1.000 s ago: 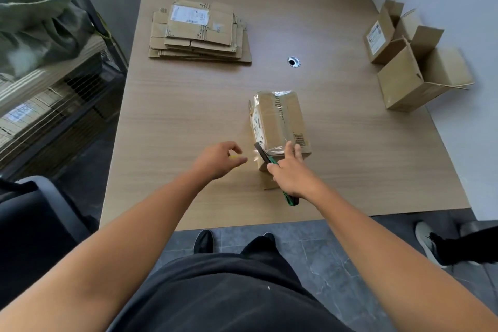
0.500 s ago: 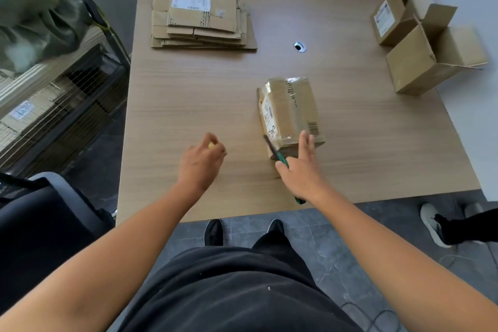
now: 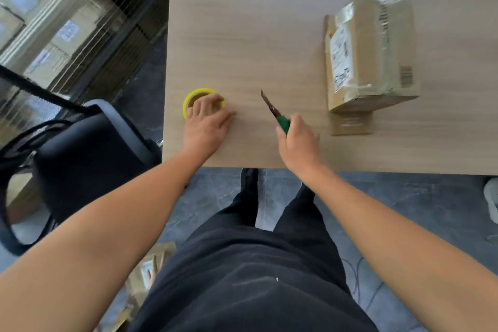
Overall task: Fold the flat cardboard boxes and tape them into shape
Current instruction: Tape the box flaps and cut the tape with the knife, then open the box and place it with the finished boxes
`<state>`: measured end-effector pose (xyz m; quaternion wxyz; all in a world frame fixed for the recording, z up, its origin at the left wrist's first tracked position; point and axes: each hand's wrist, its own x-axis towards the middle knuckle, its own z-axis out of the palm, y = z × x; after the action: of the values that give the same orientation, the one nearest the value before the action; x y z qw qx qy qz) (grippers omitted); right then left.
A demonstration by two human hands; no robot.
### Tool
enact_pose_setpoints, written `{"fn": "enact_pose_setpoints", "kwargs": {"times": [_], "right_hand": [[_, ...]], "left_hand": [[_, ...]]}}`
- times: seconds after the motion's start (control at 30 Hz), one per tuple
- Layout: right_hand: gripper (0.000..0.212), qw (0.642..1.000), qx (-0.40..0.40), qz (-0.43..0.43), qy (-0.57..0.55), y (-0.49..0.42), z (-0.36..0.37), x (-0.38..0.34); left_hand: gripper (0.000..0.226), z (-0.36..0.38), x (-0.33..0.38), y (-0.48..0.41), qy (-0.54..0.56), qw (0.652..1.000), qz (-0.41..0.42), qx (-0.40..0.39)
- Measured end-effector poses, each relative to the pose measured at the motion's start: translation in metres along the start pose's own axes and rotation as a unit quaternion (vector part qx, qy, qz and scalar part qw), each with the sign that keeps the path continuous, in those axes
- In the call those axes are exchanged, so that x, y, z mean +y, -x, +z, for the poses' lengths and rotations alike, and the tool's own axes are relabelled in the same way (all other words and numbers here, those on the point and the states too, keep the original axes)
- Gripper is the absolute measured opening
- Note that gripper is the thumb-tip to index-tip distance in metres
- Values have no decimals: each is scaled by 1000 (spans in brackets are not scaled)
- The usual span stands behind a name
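A folded brown cardboard box (image 3: 372, 54), wrapped in clear tape and bearing a white label, lies on the wooden table (image 3: 242, 35) at the right. One flap (image 3: 351, 122) pokes out from under its near end. My left hand (image 3: 206, 127) rests on a yellow tape roll (image 3: 188, 101) at the table's near left corner, fingers curled over its rim. My right hand (image 3: 300, 143) grips a green-handled knife (image 3: 272, 109), blade out and pointing up-left, above the table and to the left of the box.
A dark office chair (image 3: 80, 148) stands left of the table. Behind it is a wire shelf (image 3: 80, 35) stacked with boxes. Loose cardboard (image 3: 151, 269) lies on the floor by my legs. A shoe (image 3: 491, 197) shows at the right edge.
My view swung left and down. My left hand moved left with the yellow tape roll down to the table corner. My right hand drew the knife back off the box.
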<state>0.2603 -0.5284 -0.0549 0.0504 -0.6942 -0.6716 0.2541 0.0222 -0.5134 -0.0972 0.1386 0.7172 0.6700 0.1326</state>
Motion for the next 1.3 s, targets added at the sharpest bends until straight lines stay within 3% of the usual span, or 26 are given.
{"fn": "enact_pose_setpoints", "kwargs": {"times": [0.2,0.4,0.63,0.93,1.07,1.3], "right_hand": [[51,995,-18,20,99,-34,41,-35],[70,995,-44,-22,92,-26,11,-36],[61,992,63,-105,-12,-11,-91,-17],[62,988,140,-19,-58,-43,-193,56],[59,986,132,-8,-100,-76,-212,87],[57,977,59,-42,-202,-146,-214,115]], "left_hand": [[34,-5,-5,0,-2,997,-5,-75],[53,-21,5,-5,22,991,-43,-125],[53,-52,63,-39,112,990,-61,-59],[65,-60,200,-125,186,980,52,-51],[63,-48,248,-162,221,972,48,-67],[54,-14,277,-211,263,959,-37,-95]]}}
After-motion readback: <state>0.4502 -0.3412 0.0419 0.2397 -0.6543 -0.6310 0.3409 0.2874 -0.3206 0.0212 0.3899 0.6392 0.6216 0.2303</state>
